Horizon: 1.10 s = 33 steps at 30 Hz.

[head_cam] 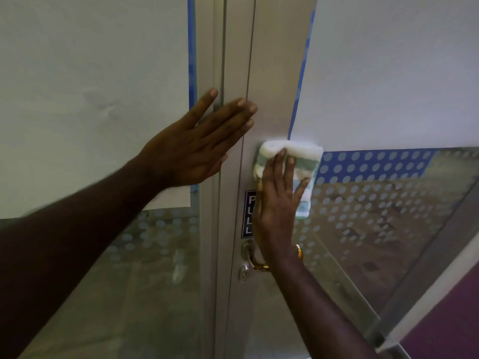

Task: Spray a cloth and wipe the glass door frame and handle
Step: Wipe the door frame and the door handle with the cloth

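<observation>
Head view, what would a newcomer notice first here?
At centre, the right hand presses a white-and-green cloth flat against the grey frame. The left hand lies flat on the frame, up and to the left. Just below the cloth, a dark PULL sign sits above the metal handle.

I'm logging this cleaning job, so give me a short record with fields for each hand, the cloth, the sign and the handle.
left hand: flat on the door frame, fingers straight
right hand: presses the cloth against the frame, fingers straight
cloth: folded, white with green stripes, above the PULL sign
PULL sign: partly hidden by the right hand
handle: below the sign, partly behind the right wrist
</observation>
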Each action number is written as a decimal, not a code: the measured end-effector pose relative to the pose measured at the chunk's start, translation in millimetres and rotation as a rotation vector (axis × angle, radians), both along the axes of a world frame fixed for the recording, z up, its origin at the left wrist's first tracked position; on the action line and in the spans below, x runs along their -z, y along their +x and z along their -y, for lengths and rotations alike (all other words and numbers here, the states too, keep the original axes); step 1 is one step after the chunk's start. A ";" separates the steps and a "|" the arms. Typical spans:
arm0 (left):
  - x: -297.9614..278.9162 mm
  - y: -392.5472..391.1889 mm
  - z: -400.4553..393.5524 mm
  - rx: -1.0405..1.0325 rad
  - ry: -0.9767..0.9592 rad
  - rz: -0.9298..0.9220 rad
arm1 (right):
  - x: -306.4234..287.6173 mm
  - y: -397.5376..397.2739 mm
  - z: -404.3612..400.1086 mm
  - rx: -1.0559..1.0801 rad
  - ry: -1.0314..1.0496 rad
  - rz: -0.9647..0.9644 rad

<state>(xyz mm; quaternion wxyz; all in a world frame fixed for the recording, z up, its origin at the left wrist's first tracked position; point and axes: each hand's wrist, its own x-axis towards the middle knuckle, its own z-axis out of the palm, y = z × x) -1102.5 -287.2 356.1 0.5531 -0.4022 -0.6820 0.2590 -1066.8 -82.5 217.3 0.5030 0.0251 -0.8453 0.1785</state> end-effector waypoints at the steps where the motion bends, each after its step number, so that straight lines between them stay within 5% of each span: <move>1: 0.6 0.0 -0.4 0.002 0.001 0.005 | 1.2 0.9 7.7 -0.036 -0.006 -0.001; 6: 1.9 -0.8 2.4 -0.005 -0.004 0.009 | 77.9 39.5 5.5 -0.066 0.165 0.129; 12: 0.6 0.5 1.3 -0.022 -0.006 0.004 | -8.5 -8.3 -5.5 0.039 0.024 -0.061; 18: 1.3 -0.4 2.5 -0.007 -0.005 0.009 | 63.7 21.3 -9.7 -0.062 0.168 0.100; 23: 0.7 -0.8 1.4 -0.015 -0.008 -0.012 | 21.5 2.3 -16.2 -0.042 0.020 0.086; 33: -0.6 1.3 0.9 0.000 -0.015 -0.020 | 45.2 15.5 -3.2 -0.072 0.242 0.114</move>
